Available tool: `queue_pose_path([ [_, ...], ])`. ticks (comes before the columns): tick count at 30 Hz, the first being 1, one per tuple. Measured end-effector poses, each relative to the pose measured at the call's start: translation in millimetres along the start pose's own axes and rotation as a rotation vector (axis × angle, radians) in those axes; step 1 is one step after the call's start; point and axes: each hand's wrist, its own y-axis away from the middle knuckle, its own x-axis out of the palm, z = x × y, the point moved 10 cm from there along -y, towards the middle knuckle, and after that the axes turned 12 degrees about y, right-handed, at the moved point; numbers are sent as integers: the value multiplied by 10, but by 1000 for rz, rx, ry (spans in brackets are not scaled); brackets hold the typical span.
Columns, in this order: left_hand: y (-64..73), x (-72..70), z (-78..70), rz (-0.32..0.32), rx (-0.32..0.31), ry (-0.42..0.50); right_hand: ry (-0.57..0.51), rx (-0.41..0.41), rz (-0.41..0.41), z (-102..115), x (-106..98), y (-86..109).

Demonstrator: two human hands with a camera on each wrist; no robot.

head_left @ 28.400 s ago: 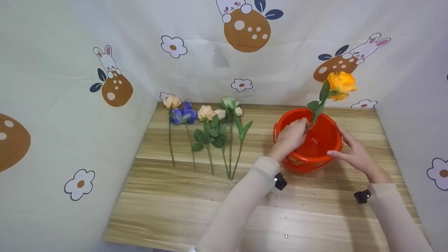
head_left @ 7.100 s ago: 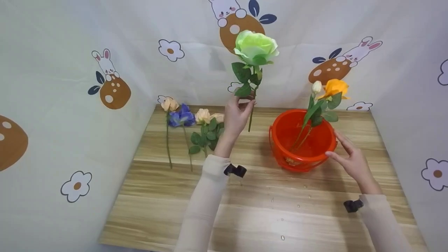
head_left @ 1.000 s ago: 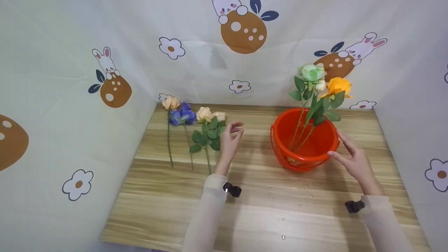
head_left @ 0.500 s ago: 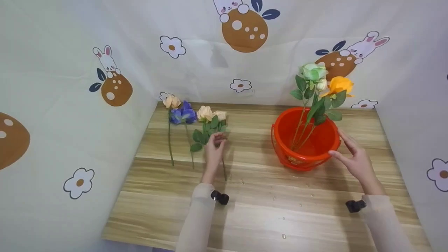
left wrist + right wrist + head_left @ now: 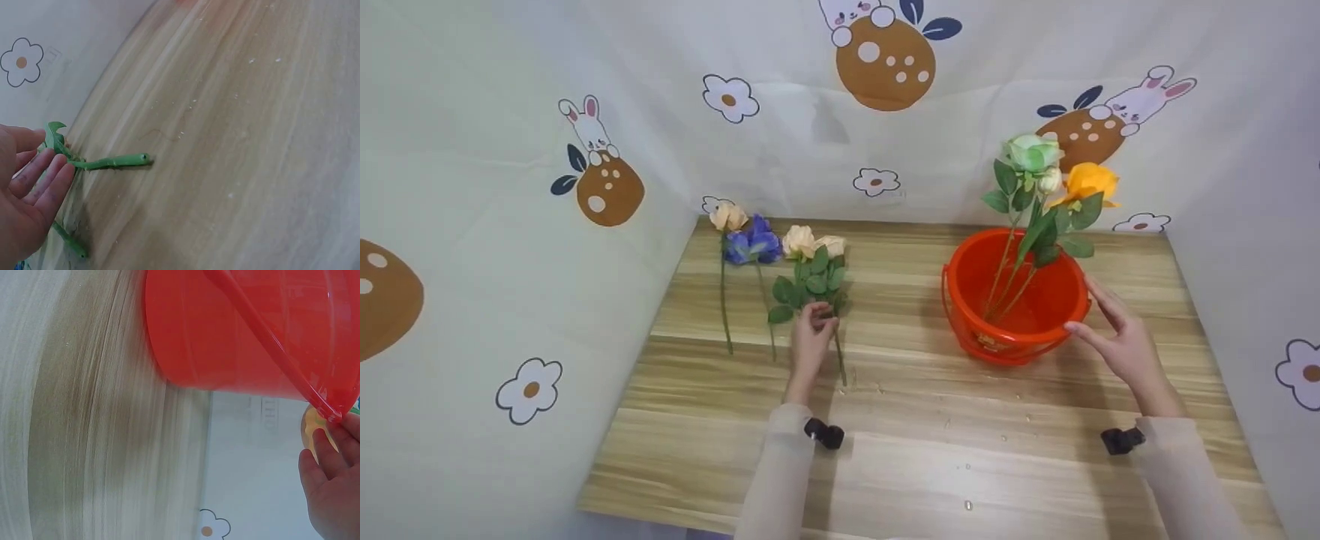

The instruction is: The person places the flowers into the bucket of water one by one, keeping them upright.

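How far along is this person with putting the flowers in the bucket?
Done: the green rose, white bud and orange rose lean in the bucket.
In hand: the left hand is at the stems of two leafy peach roses, its grip unclear; the right hand touches the bucket.
Seemingly left: those two, plus the purple flower and far-left peach flower, all on the table.

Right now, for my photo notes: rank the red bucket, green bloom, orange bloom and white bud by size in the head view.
1. Red bucket
2. Green bloom, orange bloom: too alike to rank
3. White bud
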Motion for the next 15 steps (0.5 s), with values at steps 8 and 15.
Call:
queue_pose_path([
  [8,12,-34,86,5,-44,-79,-12,-11,-4,3,4,-3],
  [15,1,34,104,33,-109,-193,-29,-29,-19,12,-8,-1],
])
